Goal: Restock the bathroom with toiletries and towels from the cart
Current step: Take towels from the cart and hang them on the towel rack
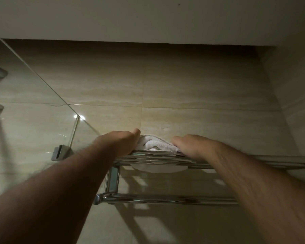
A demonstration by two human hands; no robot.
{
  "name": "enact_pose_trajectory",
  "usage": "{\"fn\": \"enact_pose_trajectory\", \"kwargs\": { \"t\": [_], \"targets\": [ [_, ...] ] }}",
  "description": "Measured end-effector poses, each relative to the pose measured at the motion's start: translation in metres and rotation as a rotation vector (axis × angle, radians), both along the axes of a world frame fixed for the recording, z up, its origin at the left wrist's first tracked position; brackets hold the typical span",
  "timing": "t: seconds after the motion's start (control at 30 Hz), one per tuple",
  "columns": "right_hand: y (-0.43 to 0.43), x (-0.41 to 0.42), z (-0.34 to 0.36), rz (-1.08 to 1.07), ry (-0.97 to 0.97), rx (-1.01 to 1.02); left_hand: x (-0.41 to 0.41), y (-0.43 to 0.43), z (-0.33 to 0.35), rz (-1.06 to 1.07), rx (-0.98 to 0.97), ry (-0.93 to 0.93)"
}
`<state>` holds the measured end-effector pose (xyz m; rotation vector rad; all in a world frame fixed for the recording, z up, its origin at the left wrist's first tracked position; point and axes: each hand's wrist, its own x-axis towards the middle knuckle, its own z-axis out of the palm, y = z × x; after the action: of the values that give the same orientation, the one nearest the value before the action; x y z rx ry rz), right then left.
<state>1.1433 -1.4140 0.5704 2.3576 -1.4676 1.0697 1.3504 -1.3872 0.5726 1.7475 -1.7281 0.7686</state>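
Observation:
A folded white towel (155,144) lies on top of a chrome towel rack (162,160) fixed high on the tiled wall. I look up at it from below. My left hand (123,141) is at the towel's left end and my right hand (192,147) at its right end, both reaching over the rack's front rail. The fingers of both hands are hidden behind the towel and the rack, so their grip cannot be made out. Part of the towel shows through the bars underneath.
A lower chrome bar (165,199) runs under the shelf. A glass shower panel (33,103) with a metal clamp (59,152) stands to the left. Beige wall tiles (183,85) rise to a white ceiling (148,18); a side wall closes the right.

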Motion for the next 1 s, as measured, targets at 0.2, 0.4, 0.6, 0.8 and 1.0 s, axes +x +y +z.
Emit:
{"fn": "enact_pose_trajectory", "kwargs": {
  "t": [0.2,0.4,0.6,0.8,1.0],
  "targets": [
    [0.005,-0.01,-0.025,-0.118,-0.031,-0.176,0.008,0.003,-0.029,0.027,-0.219,-0.273],
    [0.017,-0.018,-0.047,-0.095,-0.031,-0.187,-0.012,0.017,-0.051,0.059,-0.226,-0.172],
    [0.04,-0.035,-0.077,-0.027,-0.033,-0.226,-0.013,0.04,-0.092,-0.026,-0.315,0.056],
    [0.067,-0.056,-0.112,0.066,-0.159,-0.223,-0.027,0.077,-0.124,-0.065,-0.248,0.12],
    [0.09,-0.087,-0.14,0.039,-0.203,-0.235,-0.041,0.11,-0.158,-0.064,-0.193,0.182]
  ]
}}
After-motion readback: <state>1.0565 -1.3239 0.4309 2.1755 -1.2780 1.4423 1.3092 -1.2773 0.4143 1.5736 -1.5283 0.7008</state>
